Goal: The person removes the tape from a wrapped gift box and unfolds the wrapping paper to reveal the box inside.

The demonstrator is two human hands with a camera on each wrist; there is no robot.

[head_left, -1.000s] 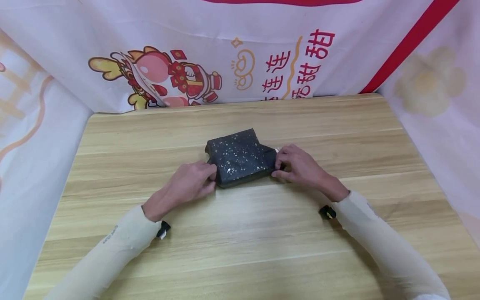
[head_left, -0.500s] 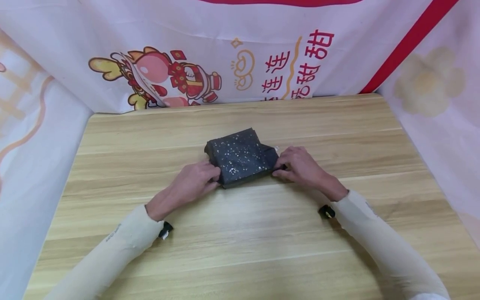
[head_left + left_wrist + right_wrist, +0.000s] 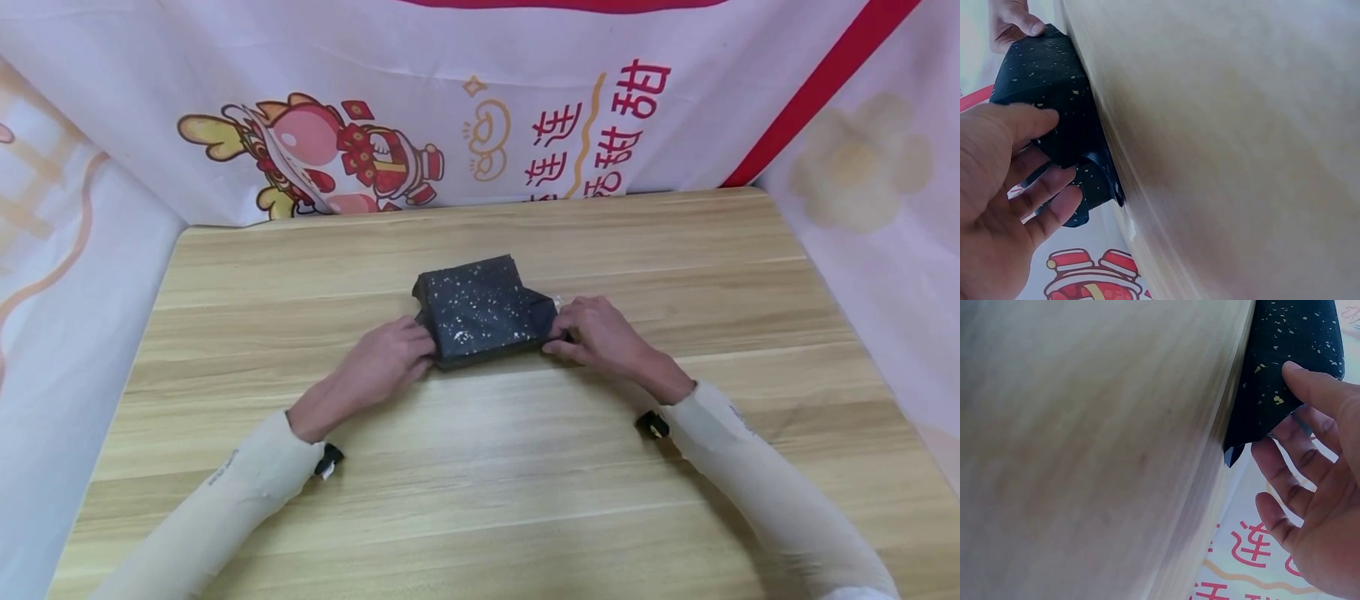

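A flat box wrapped in black paper with pale and gold specks lies on the wooden table, its paper ends sticking out at both sides. At its left end my left hand holds the folded paper; in the left wrist view the thumb lies on the dark end face, with the other fingers curled near a loose flap. On the right, my right hand pinches the protruding paper flap, thumb on the front and fingertips behind its edge.
The wooden table extends around the box on all sides. White cloth with printed figures and red lettering hangs behind its far edge, and more cloth lines the sides.
My left hand slid slightly right against the box end, then back left. The box shifted and turned very slightly. The right hand keeps its hold on the flap, almost still.
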